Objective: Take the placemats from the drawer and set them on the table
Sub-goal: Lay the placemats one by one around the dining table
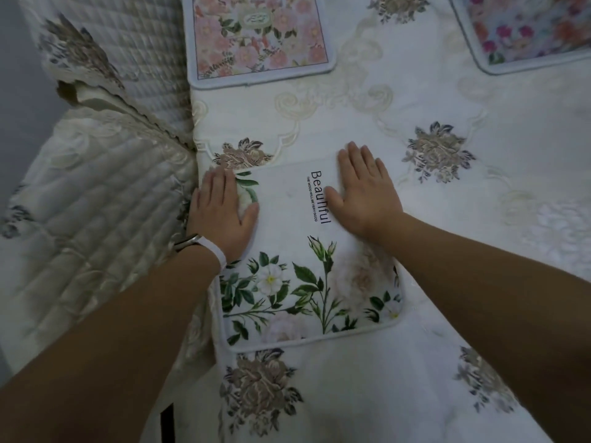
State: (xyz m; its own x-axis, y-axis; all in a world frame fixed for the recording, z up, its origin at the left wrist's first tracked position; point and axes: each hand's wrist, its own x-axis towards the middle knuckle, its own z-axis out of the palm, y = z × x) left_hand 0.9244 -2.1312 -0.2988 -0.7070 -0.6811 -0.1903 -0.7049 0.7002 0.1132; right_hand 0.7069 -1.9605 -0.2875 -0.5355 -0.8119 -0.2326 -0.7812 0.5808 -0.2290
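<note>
1. Your left hand (224, 212) and right hand (364, 193) lie spread flat on the white floral placemat (307, 282), at the table (479, 219) edge.
2. Step: smoothing it. Two placemats (259, 36) already lie beyond.
3. Next: lift off cleanly, without dragging it.

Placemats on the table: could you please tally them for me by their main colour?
White with green leaves: 1 placemat, under both flat hands.
Pink floral: 1 placemat.
Multicoloured floral: 1 placemat, partly out of view.
Total: 3
</note>
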